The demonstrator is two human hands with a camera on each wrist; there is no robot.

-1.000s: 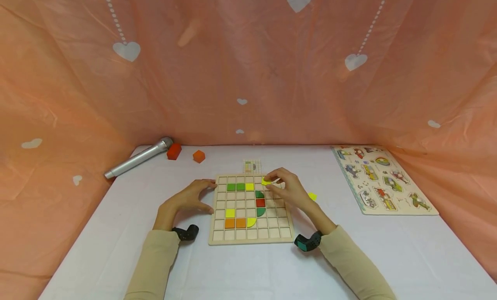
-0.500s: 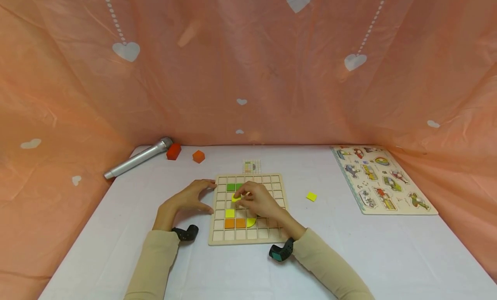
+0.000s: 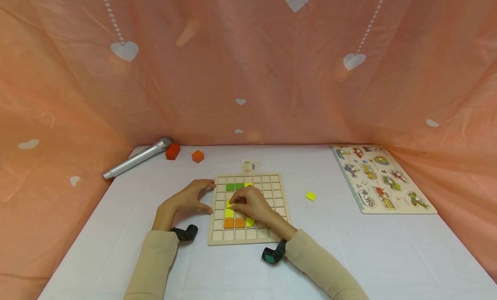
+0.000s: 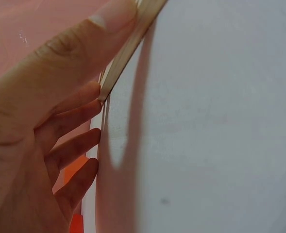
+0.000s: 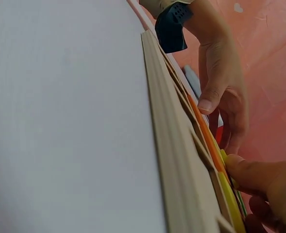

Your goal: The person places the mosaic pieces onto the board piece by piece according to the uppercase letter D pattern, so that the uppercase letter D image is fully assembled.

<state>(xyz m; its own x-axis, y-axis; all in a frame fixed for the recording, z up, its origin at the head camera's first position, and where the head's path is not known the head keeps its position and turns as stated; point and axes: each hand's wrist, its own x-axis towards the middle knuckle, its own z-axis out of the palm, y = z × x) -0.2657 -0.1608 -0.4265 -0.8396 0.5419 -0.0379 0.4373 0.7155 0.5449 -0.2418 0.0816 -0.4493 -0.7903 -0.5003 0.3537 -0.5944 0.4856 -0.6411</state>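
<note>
A wooden grid board [image 3: 276, 202] lies on the white table, partly filled with colored tiles. My right hand [image 3: 253, 203] reaches over its middle and pinches a yellow tile [image 3: 230, 203] between thumb and fingertips, just behind a seated yellow square [image 3: 229, 213]. Two orange squares [image 3: 234, 223] and a rounded yellow piece [image 3: 250, 222] fill the row in front. Farther back sit two green squares [image 3: 234, 187]. The right hand hides the red tile's area. At the board's left edge, my left hand [image 3: 189, 198] rests with thumb and fingers spread, touching the rim [image 4: 128, 51].
A loose yellow square [image 3: 310, 196] lies right of the board, and a small pattern card [image 3: 251, 166] behind it. Back left are a silver microphone [image 3: 137, 158], a red block [image 3: 173, 152] and an orange block [image 3: 198, 156]. A picture puzzle board [image 3: 382, 179] lies at the right.
My right hand has carried the yellow tile from the board's back right, leftward and nearer, to the left column of tiles. My left hand has stayed at the board's left edge.
</note>
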